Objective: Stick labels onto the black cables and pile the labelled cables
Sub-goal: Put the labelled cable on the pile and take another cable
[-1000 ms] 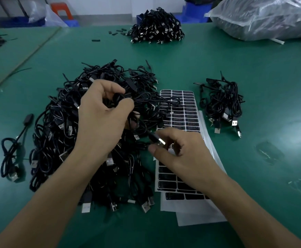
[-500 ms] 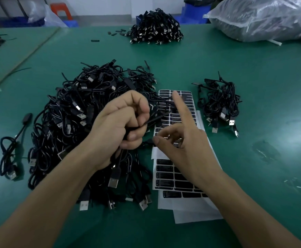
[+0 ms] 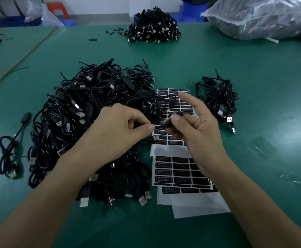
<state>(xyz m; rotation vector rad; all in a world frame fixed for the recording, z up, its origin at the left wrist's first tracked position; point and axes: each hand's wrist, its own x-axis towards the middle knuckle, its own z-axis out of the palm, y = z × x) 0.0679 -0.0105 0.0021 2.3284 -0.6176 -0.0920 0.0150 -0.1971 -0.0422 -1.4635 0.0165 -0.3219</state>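
A big heap of black USB cables [image 3: 78, 122] lies at the centre left of the green table. My left hand [image 3: 117, 133] pinches one black cable [image 3: 159, 126] over the heap's right edge. My right hand [image 3: 198, 127] pinches the same cable's small black block between thumb and middle finger, its index finger pointing up. Below both hands lie sheets of black labels [image 3: 174, 170] on white backing. A small pile of cables [image 3: 219, 101] sits to the right of the sheets.
Another cable heap [image 3: 153, 27] stands at the table's far edge, with a filled clear plastic bag [image 3: 260, 17] at the far right. A single cable [image 3: 10, 151] lies at the left. Small black parts [image 3: 114, 31] are scattered far back.
My left hand lifted a cable out of the heap and carried it right, over the label sheet. My right hand rose off the sheet and took hold of the cable's end.
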